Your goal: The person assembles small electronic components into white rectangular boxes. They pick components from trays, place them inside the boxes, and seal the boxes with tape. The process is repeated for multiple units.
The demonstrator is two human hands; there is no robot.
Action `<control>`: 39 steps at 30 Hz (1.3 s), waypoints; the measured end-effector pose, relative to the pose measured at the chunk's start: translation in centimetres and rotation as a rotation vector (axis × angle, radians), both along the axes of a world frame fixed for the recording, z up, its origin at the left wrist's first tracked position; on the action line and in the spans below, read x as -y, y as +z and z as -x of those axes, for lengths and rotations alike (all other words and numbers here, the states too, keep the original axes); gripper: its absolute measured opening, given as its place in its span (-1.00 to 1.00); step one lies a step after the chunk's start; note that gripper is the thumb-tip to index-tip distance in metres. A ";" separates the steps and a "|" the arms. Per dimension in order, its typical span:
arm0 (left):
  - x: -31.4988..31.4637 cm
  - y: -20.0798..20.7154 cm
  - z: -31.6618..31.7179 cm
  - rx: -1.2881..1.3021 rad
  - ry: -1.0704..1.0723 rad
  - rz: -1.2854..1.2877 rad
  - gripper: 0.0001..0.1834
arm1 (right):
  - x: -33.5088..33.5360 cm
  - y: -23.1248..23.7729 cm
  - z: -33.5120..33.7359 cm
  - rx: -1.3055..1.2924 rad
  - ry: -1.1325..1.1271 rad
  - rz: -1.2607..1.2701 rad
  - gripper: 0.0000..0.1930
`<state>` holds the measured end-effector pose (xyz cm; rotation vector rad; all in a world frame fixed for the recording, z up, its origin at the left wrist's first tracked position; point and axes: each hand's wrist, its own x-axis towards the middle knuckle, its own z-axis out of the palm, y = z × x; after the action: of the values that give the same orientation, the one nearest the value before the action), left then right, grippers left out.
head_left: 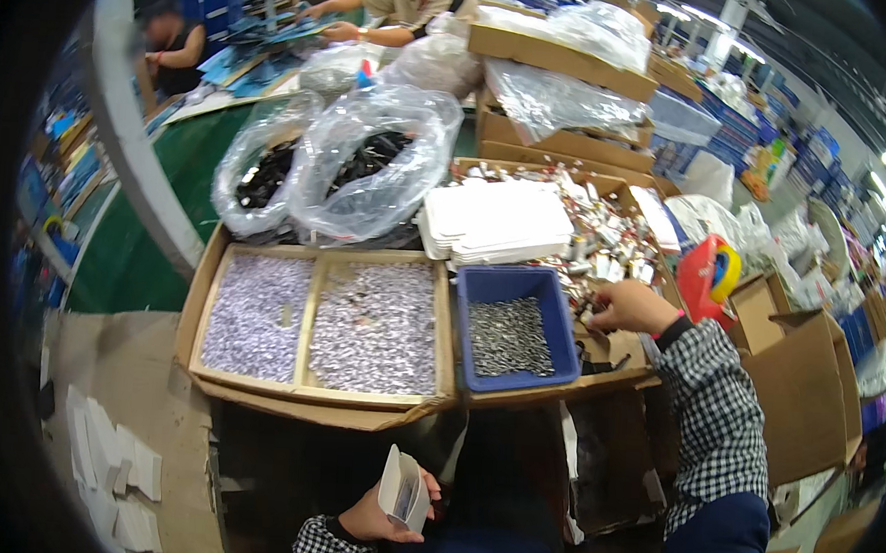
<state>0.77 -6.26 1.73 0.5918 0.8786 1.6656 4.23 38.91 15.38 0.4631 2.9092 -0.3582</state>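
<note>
My left hand (372,519) is wrapped round a small white cardboard box (392,489), its top end unclosed and something pale visible inside. Farther up and to the right, my right hand (637,309) reaches down into a cardboard tray of small white-and-red parts (606,230). Its fingers are bent together at the near end of the pile, and whatever lies between them is too small to make out. Just left of that hand stands a blue plastic bin (568,328) with many small dark metal pieces. Some black pieces (604,363) lie below the fingers.
A divided wooden tray (307,340) holds small whitish pieces. Behind it sit two clear bags (366,212) of black items and a stack of white cards (496,219). A red tape dispenser (702,275) stands at right. White flattened pieces (113,460) lie left. Two people work beyond.
</note>
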 end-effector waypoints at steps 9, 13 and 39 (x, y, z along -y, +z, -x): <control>-0.6 2.4 2.1 -0.268 0.024 -0.071 -0.10 | 4.6 4.3 -3.7 -0.583 -0.267 0.258 -0.82; -1.7 3.1 2.3 -0.339 -0.025 -0.042 0.03 | 12.5 6.7 -4.1 -0.623 -0.044 0.631 -0.82; 0.3 4.6 0.1 -0.379 -0.176 -0.140 0.12 | 27.3 6.9 -1.8 -0.421 0.793 0.768 -0.73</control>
<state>0.67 -6.52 6.36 1.0749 0.9512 1.4860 5.99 11.59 22.31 -0.9274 2.6834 -1.4386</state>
